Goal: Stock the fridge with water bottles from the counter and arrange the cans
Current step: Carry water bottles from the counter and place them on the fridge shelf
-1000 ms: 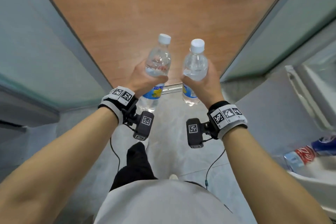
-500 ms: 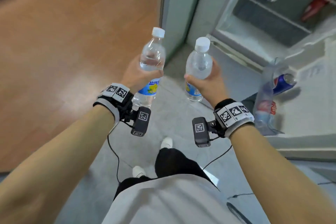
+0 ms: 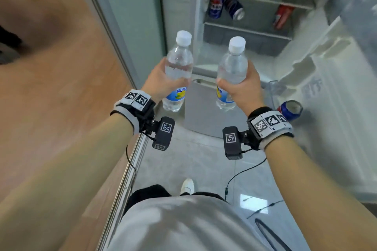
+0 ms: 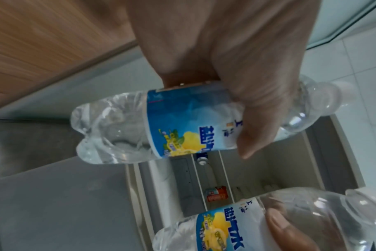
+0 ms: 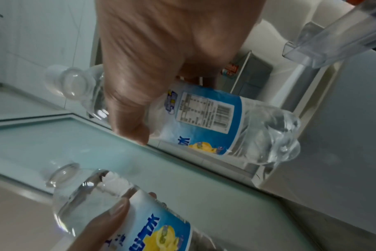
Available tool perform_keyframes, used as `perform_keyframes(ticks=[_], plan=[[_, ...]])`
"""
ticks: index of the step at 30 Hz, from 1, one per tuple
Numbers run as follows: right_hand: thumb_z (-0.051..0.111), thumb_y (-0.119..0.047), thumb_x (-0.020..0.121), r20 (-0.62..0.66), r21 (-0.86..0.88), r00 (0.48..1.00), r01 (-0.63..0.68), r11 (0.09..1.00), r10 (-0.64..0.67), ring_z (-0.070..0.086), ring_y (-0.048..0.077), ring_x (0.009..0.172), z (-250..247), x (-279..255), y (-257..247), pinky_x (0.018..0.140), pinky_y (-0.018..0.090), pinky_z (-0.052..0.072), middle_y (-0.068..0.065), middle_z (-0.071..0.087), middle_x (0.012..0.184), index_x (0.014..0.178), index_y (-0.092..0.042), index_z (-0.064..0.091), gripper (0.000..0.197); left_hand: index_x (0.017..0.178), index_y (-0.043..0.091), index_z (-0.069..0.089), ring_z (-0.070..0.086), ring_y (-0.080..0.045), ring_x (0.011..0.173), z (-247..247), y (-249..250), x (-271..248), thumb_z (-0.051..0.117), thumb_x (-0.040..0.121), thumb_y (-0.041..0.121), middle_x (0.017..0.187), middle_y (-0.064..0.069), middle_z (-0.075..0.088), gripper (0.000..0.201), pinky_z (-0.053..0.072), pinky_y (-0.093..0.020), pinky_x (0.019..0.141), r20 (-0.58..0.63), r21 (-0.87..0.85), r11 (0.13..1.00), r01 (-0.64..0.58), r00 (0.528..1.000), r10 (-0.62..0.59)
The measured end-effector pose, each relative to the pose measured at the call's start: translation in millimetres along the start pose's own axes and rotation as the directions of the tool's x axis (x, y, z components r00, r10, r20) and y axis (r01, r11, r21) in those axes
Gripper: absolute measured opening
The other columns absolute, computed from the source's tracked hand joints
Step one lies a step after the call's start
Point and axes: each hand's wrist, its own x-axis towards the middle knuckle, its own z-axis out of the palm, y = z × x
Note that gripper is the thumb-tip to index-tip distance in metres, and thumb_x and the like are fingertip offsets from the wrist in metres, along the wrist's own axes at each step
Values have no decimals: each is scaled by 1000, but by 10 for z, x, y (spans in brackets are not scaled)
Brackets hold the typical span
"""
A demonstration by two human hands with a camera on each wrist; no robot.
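I see two clear water bottles with white caps and blue-yellow labels, both upright before the open fridge [image 3: 255, 32]. My left hand [image 3: 161, 82] is wrapped round the left bottle [image 3: 178, 71], my right hand [image 3: 244, 87] round the right bottle [image 3: 231, 73].

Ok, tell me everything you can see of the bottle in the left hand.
The left-hand bottle is clear ribbed plastic, filled with clear liquid, with a white screw cap on and a blue-and-white label showing a yellow lemon picture. It is held upright, slightly tilted, in the air in front of the open fridge. The left hand wraps its middle, thumb across the label's upper edge. It does not touch the right-hand bottle.
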Motion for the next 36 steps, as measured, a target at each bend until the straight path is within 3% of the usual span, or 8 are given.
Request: perform_keyframes(ticks=[8,13,18,21,24,27,31,36], plan=[[85,-15,72,-196,5,980,-28,1000,29,61,1,86,-299,852,2,69,5,45,-13,63,96,109,-27,55,49,125,23,56,68,-14,105,452,583,1236,86,64,30,117,2,69,69,55,-42,97,148,1,990,-142,979,140],[88,-31,69,-322,-31,947,-17,999,6,68,6,94,-395,1461,-79,82,21,55,-13,70,99,109,-28,63,48,126,23,57,66,-15,111,769,944,1942,83,68,33,118,3,69,65,53,-43,100,237,-140,966,-216,940,245],[88,-33,69,-427,-39,904,-13,999,-5,71,6,94,-440,2131,-184,84,23,57,-9,74,102,113,-20,67,51,117,19,59,66,-16,109,963,1326,2613,80,77,19,109,3,70,46,52,-43,101,279,-216,938,-271,904,325],[88,-33,68,-482,-27,875,-72,997,50,71,7,94,-503,2502,-159,88,31,59,-9,73,102,108,-25,65,47,102,27,62,67,-17,102,1086,1476,3029,81,74,26,102,4,70,34,54,-44,97,273,-190,953,-236,920,283],[87,-32,70,-552,-21,832,-89,996,63,71,6,91,-551,2825,-151,85,29,60,-7,73,103,112,-19,65,50,110,23,62,69,-20,100,1230,1560,3346,85,60,46,107,1,71,59,57,-43,92,173,-259,959,-115,971,163],[86,-39,70,-568,-82,822,-109,991,44,69,9,97,-619,3103,-189,88,29,56,-7,70,107,114,-20,62,55,93,25,59,69,-21,95,1310,1651,3593,84,73,30,97,1,69,31,57,-41,89,124,-326,940,-104,981,151],[81,-57,62,-541,-198,841,-143,970,13,69,10,94,-737,3390,-225,88,34,57,-9,70,101,111,-23,62,63,104,30,57,68,-16,98,1353,1750,3856,84,71,30,104,6,68,42,58,-42,90,71,-308,933,-189,973,220],[83,-38,73,-508,-183,861,-77,980,-27,66,10,97,-830,3650,-199,92,34,56,-14,66,98,119,-22,59,55,123,12,50,64,-14,100,1491,1929,4071,81,75,31,117,-3,64,60,56,-27,85,12,-226,924,-308,948,319]])
